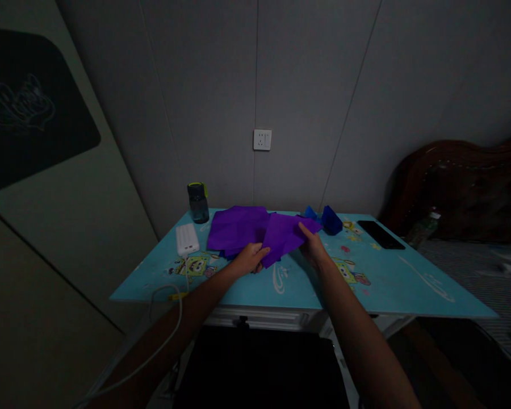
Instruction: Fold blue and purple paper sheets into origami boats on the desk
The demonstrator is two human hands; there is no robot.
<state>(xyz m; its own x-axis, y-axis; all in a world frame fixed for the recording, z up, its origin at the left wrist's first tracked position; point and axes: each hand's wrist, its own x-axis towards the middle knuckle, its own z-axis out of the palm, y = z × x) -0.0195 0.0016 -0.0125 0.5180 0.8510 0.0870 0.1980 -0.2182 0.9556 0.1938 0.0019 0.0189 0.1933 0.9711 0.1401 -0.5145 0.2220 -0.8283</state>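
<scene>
Between my two hands is a purple sheet of paper (286,230), tilted above the desk. My left hand (252,258) pinches its near left corner, thumb on top. On the right side, my right hand (310,241) grips the sheet with the thumb over its upper face and the fingers beneath. Left of it lies a stack of purple sheets (236,227), with dark blue edges showing below. Just past my right hand are folded blue paper pieces (332,220), one darker and one lighter.
A water bottle (198,203) stands at the desk's back left, a white power bank (187,239) with a cable (179,318) in front of it. A black phone (381,234) lies on the right. Beyond the desk (392,284) are a bed headboard (460,193) and a plastic bottle (423,228).
</scene>
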